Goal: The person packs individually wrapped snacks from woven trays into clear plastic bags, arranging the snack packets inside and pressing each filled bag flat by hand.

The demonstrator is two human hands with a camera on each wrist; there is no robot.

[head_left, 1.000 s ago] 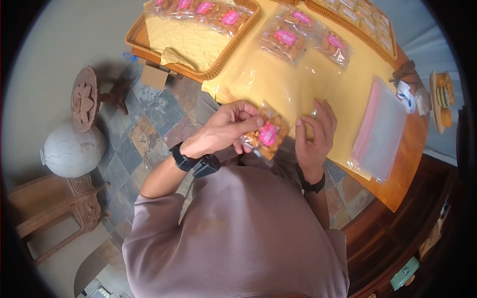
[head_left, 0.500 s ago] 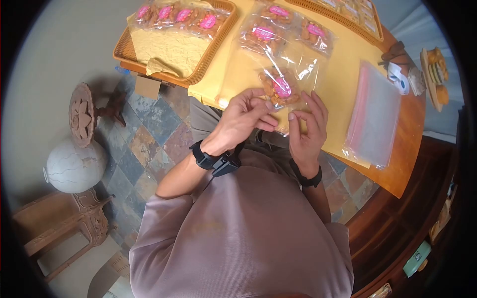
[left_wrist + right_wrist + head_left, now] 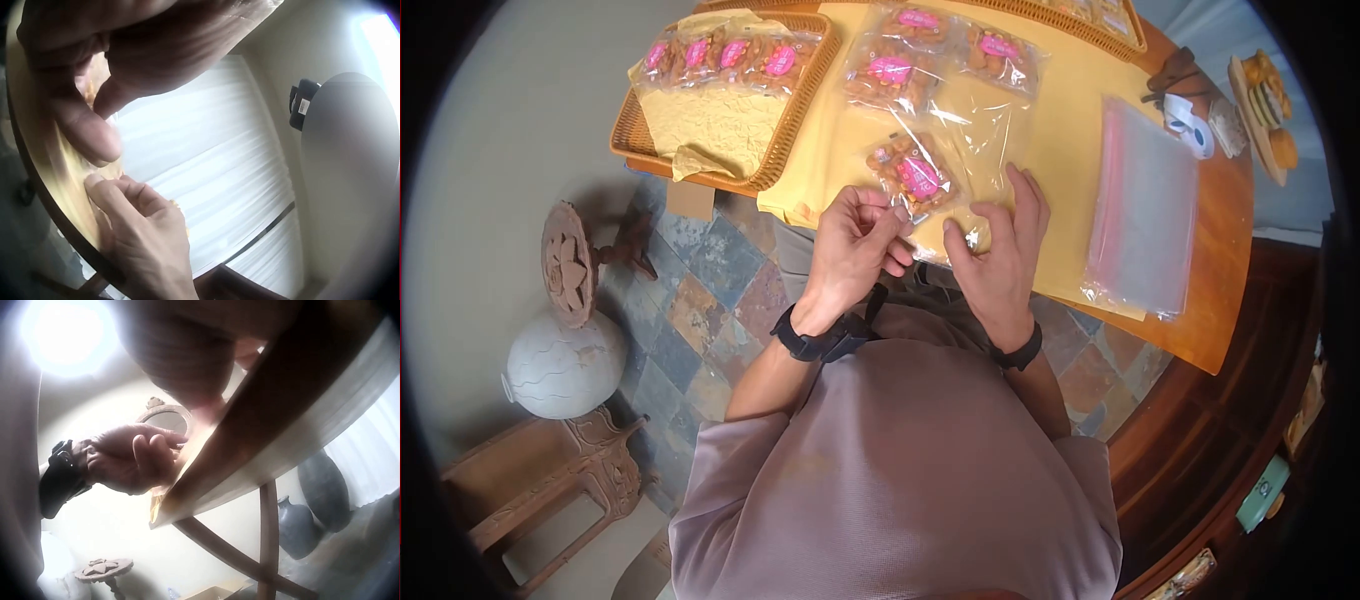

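Observation:
A small clear packet of brown snack pieces with a pink label lies near the table's front edge. My left hand pinches its near corner between thumb and curled fingers. Beside it, my right hand rests with spread, slightly bent fingers on a large clear plastic bag. Several more pink-labelled packets are grouped at the bag's far end. In the left wrist view, my right hand shows below the left fingers. The right wrist view shows my left hand at the table edge.
At the left, a wicker tray lined with yellow paper holds a row of packets. A stack of flat clear bags lies on the right. Another wicker tray is at the back. A wooden board with food stands far right.
The packet in my left hand has gone from in front of the body out onto the table, then slightly left. My right hand has come down onto the clear bag. The head view has shifted.

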